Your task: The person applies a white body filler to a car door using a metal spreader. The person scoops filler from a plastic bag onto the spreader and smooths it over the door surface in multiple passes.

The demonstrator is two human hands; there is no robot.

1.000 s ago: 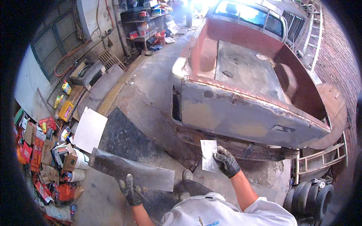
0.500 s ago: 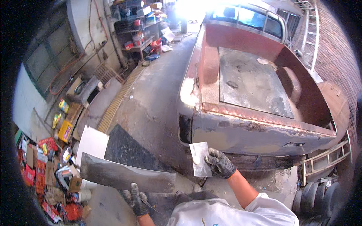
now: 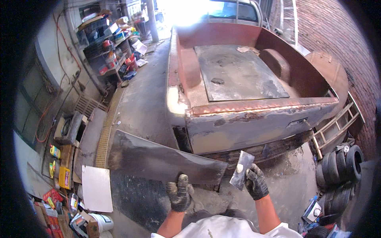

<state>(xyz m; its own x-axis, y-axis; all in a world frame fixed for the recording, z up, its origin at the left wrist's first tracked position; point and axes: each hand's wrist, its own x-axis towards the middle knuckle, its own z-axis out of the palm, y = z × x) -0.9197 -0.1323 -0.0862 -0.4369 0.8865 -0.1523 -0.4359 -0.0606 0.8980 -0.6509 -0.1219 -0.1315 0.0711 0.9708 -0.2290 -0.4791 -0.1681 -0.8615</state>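
My left hand (image 3: 179, 193), in a dark worn glove, is closed on the lower edge of a long grey sheet-metal panel (image 3: 158, 156), held out ahead of me to the left. A small metal plate (image 3: 245, 162) is gripped at its edge by my gloved right hand (image 3: 257, 183). On the plate sits a cream-coloured dab (image 3: 239, 168) that looks like body filler. Beyond both hands stands a pickup's tailgate (image 3: 246, 129), patched grey and beige with rusty upper edges. The panel's right end is close to the small plate; contact between them cannot be made out.
The rust-red truck bed holds a flat dark board (image 3: 238, 75). Stacked tyres (image 3: 337, 166) and a wooden ladder (image 3: 337, 127) are at the right. On the left floor lie a white board (image 3: 97, 188), a white bucket (image 3: 102, 223) and cartons; loaded shelves (image 3: 115, 55) stand farther back.
The long panel and my left hand have moved right and forward, nearer the tailgate. My right hand has shifted right, its plate now tilted. The view has turned left to right.
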